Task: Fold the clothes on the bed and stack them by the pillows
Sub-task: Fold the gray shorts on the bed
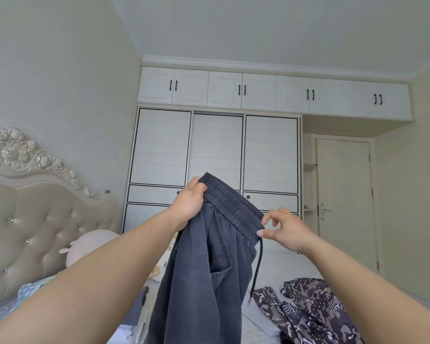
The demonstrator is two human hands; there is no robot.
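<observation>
Above the bed (278, 263), in front of the wardrobe: one garment held up for folding.

Item in hand: dark blue-grey drawstring trousers (204, 281), raised by the elastic waistband (233, 207); the legs hang down toward the bed and run out of view at the bottom.

Left hand (188, 202): fingers curled over the waistband's left end, gripping it firmly.

Right hand (283, 229): thumb and forefinger at the waistband's right end; whether they have closed on the cloth or are just short of it I cannot tell. Remaining fingers loosely curled.

Drawstring (257, 266): dangles free below the right hand.

Other clothes: a dark patterned garment (313, 309) lies unfolded on the bed, right of the trousers; a folded blue item (137, 307) lies left of them.

Destination: pillows (27, 291) below the tufted headboard (35, 219), left of the trousers; a pale plush toy (90, 247) sits there too.

Step in hand, judged: squaring the waistband before the first fold.

Handling advice: secure both ends, pull the band taut and level, let the legs fall straight, bring seam to seam, tuck the drawstring in, then lower flat onto the bed.
</observation>
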